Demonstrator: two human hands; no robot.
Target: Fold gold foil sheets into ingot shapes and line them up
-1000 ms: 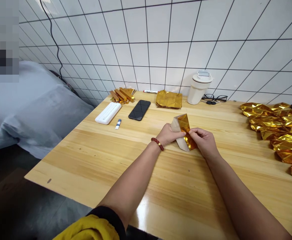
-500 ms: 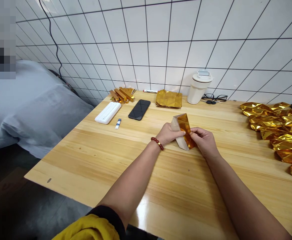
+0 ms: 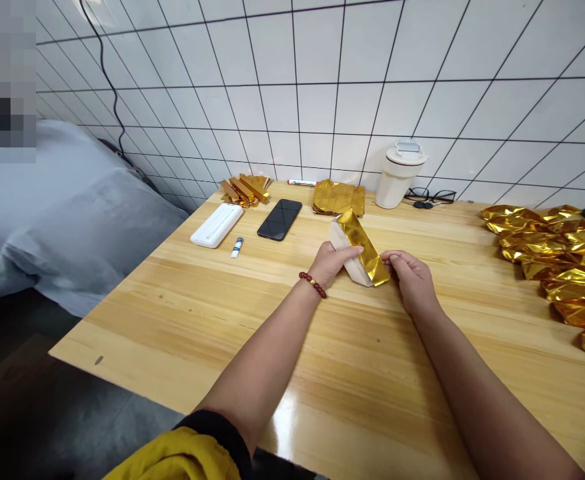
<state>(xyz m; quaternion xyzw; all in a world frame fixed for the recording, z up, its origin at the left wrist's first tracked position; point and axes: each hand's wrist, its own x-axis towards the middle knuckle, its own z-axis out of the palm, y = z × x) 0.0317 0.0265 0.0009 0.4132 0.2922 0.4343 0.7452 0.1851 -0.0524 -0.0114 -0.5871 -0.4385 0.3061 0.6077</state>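
A partly folded sheet of gold foil paper [image 3: 361,243], shiny gold on one face and pale on the other, is held up over the wooden table. My left hand [image 3: 329,262], with a beaded bracelet [image 3: 313,284] at the wrist, grips its lower left side, thumb across the front. At its right edge is my right hand [image 3: 412,277], thumb and forefinger pinched together on the paper's edge; the fingertips are partly hidden.
Folded gold pieces [image 3: 547,250] lie in rows at right. Along the back are gold strips [image 3: 246,190], a marker [image 3: 302,182], a gold paper stack [image 3: 338,198], a white cup [image 3: 399,177] and glasses [image 3: 429,195]. A phone [image 3: 279,219], white power bank [image 3: 217,225] and small tube [image 3: 237,247] lie left. A person [image 3: 87,200] sits beyond.
The gold paper has turned and tilted, its top swinging left, and its shiny face now shows as a long band. My left hand has shifted slightly up and left with it.
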